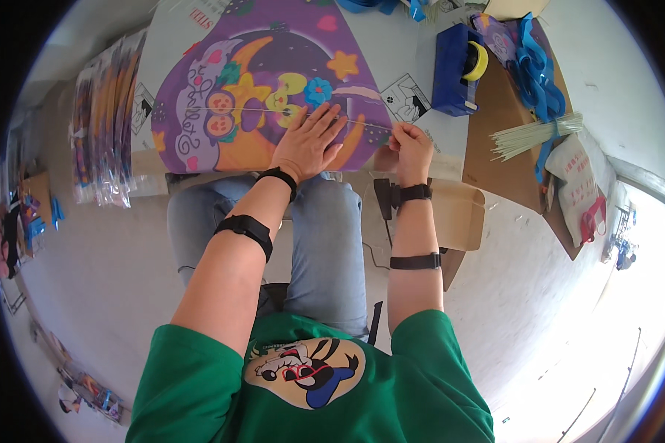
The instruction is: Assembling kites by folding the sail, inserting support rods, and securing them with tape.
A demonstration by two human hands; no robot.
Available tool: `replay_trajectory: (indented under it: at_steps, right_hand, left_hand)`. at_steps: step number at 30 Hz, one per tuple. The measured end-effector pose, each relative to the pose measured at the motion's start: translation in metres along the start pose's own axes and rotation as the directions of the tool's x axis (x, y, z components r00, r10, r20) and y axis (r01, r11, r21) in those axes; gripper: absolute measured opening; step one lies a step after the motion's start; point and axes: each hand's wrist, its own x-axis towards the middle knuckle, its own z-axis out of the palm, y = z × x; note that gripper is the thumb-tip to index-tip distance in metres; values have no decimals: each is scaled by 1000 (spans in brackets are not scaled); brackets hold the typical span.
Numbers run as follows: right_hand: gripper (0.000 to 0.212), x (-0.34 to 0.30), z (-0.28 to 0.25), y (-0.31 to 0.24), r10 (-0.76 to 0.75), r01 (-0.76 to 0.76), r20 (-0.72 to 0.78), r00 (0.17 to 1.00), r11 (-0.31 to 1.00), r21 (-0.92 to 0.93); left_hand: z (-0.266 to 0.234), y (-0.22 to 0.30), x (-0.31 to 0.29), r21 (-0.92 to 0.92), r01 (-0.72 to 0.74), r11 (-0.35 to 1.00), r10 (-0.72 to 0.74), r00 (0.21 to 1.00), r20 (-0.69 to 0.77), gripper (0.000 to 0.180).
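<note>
A purple printed kite sail (251,59), with a cartoon bear, moon, stars and flowers on it, lies flat on the table in front of me. Across it runs a thin pale rod (255,110), roughly left to right. My left hand (308,142) rests palm down on the sail with the fingers stretched out, over part of the rod. At the sail's right edge my right hand (412,150) has thumb and finger pinched on the rod's right end. The fingertips hide that end.
Right of the sail stands a blue tape dispenser (451,77) with a yellow roll. Beyond it, a cardboard box (495,140) carries blue ribbons (537,70) and a bundle of pale rods (532,138). Several plastic-wrapped packs (103,122) line the table's left end. An open carton (462,214) sits below my right wrist.
</note>
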Motion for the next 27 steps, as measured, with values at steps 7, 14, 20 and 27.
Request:
replay_trajectory:
  at_steps: [7,14,20,27]
  right_hand:
    - [10,-20,5,-14,26,-71,110,994,903,423]
    - [11,-20,-2,-1,31,-66,98,995,922,381]
    - [20,-17,3,0,15,-15,4,1000,988,157]
    - [40,-10,15,-2,-5,4,-21,1000,996,-86]
  left_hand:
    - [-1,0,-1,3,2,1000,-2,1000,17,51]
    - [0,0,-1,-17,6,1000,-6,1000,8,52]
    - [0,0,-1,-35,6,999,-6,1000,-2,51]
    - [-1,1,-1,-38,2,999,-2,1000,-18,50]
